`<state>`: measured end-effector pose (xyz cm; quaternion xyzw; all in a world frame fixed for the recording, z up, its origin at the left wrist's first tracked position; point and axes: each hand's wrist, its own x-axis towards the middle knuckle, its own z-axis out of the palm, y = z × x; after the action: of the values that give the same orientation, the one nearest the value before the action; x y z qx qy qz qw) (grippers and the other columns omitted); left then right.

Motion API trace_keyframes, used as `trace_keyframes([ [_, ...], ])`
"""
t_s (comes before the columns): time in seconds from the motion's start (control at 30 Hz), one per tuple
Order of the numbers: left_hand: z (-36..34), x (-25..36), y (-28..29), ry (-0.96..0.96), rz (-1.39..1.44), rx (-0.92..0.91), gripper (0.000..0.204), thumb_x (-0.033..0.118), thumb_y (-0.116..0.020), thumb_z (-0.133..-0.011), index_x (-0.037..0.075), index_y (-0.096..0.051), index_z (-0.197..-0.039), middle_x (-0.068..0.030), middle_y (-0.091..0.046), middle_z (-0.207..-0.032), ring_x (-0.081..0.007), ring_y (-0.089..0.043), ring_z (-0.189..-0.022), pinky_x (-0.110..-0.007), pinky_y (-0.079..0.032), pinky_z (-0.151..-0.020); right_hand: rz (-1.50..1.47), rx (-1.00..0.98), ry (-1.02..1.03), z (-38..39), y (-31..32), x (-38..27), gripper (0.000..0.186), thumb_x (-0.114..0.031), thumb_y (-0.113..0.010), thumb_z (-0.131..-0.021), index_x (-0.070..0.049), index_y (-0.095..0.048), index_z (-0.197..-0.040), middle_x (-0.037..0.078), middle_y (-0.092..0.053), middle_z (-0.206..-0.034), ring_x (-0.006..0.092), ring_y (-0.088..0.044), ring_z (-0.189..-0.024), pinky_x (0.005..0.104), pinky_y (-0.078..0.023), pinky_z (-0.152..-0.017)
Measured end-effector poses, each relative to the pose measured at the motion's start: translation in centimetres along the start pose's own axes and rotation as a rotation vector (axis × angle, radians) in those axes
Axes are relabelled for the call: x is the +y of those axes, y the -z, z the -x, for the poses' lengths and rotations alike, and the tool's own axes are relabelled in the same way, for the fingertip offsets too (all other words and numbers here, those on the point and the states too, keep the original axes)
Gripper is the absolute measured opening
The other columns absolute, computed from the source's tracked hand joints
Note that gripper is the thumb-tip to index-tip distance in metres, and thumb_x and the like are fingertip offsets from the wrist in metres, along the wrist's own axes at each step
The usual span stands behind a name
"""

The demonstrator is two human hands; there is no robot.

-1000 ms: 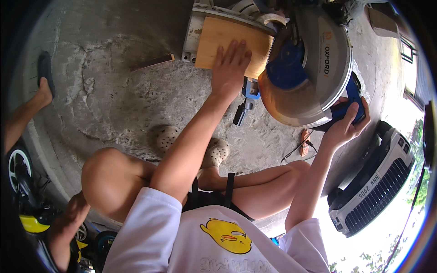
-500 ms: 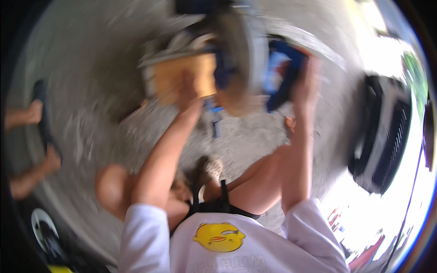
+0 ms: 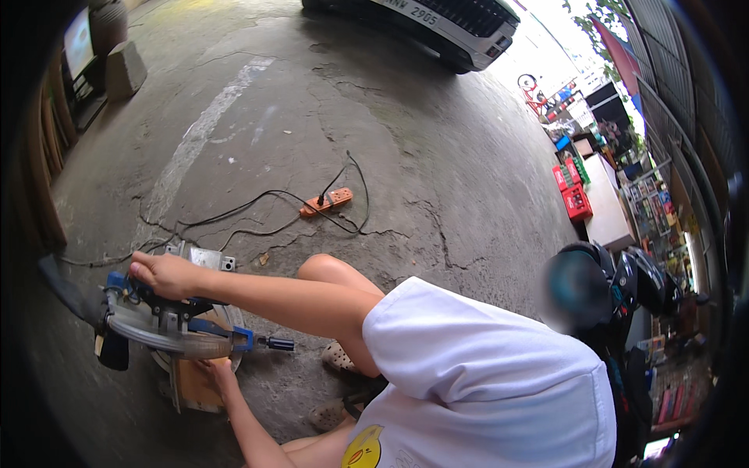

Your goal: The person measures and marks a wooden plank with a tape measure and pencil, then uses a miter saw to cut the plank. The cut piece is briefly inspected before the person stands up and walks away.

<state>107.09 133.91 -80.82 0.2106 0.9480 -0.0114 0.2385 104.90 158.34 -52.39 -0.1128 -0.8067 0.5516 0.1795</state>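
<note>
Flat wooden board point(image 3: 197, 384) beside round-guarded saw point(image 3: 156, 332)

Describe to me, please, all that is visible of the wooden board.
The board is flat and light brown, apparently plain wood. It lies on the base of the saw, whose guard hides part of it, so its full length cannot be told. The left hand touches it near one edge.

View's swung R (big turn): saw point(image 3: 175, 340) now low L, car point(image 3: 441, 30) up top vs. R side before. Orange power strip point(image 3: 331, 203) fully visible; red crates point(image 3: 576, 202) newly in.
</note>
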Motion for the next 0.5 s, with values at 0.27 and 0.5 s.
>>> trace_keyframes([
  [0.27, 0.9, 0.3, 2.1, 0.06, -0.118, -0.011, 0.101, 0.039, -0.073, -0.086, 0.005, -0.01, -0.158, -0.0153, -0.003, -0.167, -0.0346, -0.011, -0.153, -0.06, -0.033, -0.113, 0.071, 0.017, -0.017, -2.7, -1.6, -2.9, 0.031, -0.034, -0.043, -0.103, -0.005, -0.057, -0.104, 0.026, -0.067, -0.092, 0.0483, -0.063, -0.093, 0.0556, -0.048, -0.081],
  [0.5, 1.7, 0.5, 0.9, -0.07, -0.122, 0.056, 0.094, 0.042, -0.071, -0.087, 0.004, -0.019, -0.156, -0.0177, -0.008, -0.165, -0.0374, -0.015, -0.151, -0.054, -0.029, -0.118, 0.032, 0.04, -0.028, -1.6, -0.3, -2.4, 0.03, -0.032, -0.045, -0.102, -0.006, -0.06, -0.105, 0.025, -0.068, -0.093, 0.047, -0.063, -0.092, 0.0543, -0.049, -0.083],
])
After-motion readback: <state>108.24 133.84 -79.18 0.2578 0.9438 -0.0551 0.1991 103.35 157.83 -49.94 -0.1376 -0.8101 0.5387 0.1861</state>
